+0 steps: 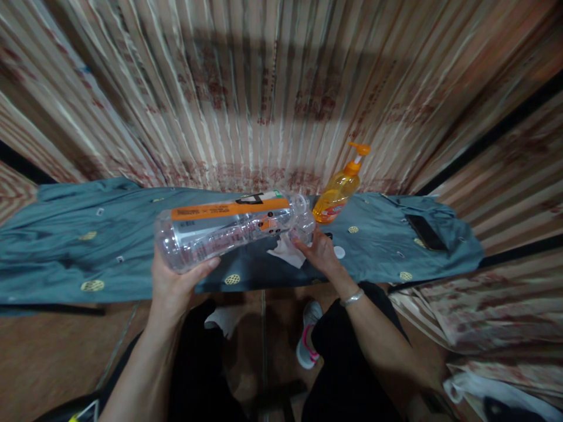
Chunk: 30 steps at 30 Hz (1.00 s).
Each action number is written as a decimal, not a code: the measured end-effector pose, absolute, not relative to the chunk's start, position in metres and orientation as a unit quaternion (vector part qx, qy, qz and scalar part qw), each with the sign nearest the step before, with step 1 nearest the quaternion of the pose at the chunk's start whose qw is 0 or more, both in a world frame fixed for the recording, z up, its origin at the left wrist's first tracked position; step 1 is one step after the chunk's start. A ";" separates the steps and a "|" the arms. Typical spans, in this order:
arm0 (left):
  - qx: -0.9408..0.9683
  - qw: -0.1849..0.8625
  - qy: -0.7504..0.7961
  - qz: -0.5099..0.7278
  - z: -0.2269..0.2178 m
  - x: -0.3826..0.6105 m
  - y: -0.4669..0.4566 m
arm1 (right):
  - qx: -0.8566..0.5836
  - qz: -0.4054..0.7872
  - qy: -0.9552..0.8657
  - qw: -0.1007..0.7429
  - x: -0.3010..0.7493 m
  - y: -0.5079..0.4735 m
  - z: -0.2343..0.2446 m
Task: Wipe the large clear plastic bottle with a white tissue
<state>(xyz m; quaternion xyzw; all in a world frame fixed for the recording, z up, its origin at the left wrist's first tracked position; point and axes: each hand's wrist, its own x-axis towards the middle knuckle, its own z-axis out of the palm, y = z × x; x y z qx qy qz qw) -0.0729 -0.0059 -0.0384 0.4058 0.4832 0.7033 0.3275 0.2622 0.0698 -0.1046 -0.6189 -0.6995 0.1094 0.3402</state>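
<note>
A large clear plastic bottle (229,231) with an orange label lies on its side in the air above the table. My left hand (173,281) is wrapped round its wide base. At the neck end, my right hand (319,252) has its fingers closed near the bottle's mouth; what they pinch is hidden. A white tissue (285,252) lies on the cloth just under the right hand, and a small white disc (339,252) rests beside it.
A blue-grey cloth (88,252) with gold emblems covers the table. An orange pump bottle (338,190) stands at the back, and a black phone (424,231) lies at the right. Striped curtains hang behind. My legs and a shoe (308,337) show below.
</note>
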 end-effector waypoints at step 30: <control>0.391 0.342 0.495 0.697 -0.029 -0.066 -0.007 | -0.608 0.109 -0.702 0.354 0.261 0.071 -0.106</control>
